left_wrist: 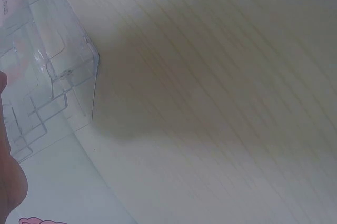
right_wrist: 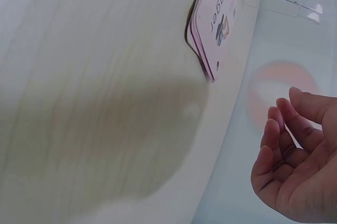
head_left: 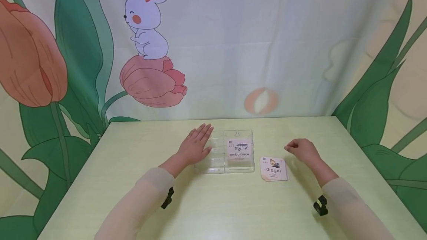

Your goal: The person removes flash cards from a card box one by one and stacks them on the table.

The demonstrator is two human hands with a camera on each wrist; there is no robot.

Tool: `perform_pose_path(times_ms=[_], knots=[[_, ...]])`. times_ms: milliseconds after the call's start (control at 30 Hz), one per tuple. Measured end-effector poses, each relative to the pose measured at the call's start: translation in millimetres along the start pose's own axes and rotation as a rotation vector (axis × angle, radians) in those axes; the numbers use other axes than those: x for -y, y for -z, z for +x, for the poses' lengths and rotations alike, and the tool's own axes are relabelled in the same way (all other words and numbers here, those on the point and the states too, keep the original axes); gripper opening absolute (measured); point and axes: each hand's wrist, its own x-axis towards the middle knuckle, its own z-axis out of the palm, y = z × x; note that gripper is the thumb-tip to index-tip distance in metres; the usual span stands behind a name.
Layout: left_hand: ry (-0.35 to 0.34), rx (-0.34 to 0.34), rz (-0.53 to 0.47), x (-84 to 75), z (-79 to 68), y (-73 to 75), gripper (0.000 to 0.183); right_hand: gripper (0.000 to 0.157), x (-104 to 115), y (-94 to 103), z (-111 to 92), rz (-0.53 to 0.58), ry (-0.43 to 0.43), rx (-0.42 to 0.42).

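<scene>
A clear plastic card holder, divided into two columns, lies on the table. An ambulance card sits in its right column. My left hand lies over the holder's left side with straight fingers; its exact contact is hard to tell. The left wrist view shows the holder's corner and a bit of that hand. Right of the holder is a small stack of cards with a digger card on top. My right hand hovers to the stack's right, fingers loosely bent, holding nothing, as the right wrist view confirms.
The pale wood-grain table extends around the holder and stack. Behind it hangs a curtain printed with tulips and a rabbit. Black straps show at both wrists.
</scene>
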Motion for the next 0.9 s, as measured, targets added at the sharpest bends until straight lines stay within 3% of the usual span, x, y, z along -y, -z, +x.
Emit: perform_pose_path(times_ms=[500,900], knots=[[0.002,0.006,0.002,-1.8,-0.3,0.9,0.073,0.032,7.7,0.1,-4.1,0.039,-0.003,-0.021],[0.002,-0.009,0.001,-0.9,0.3,-0.6,0.073,0.029,21.7,3.7,-13.0,0.042,0.087,-0.092]])
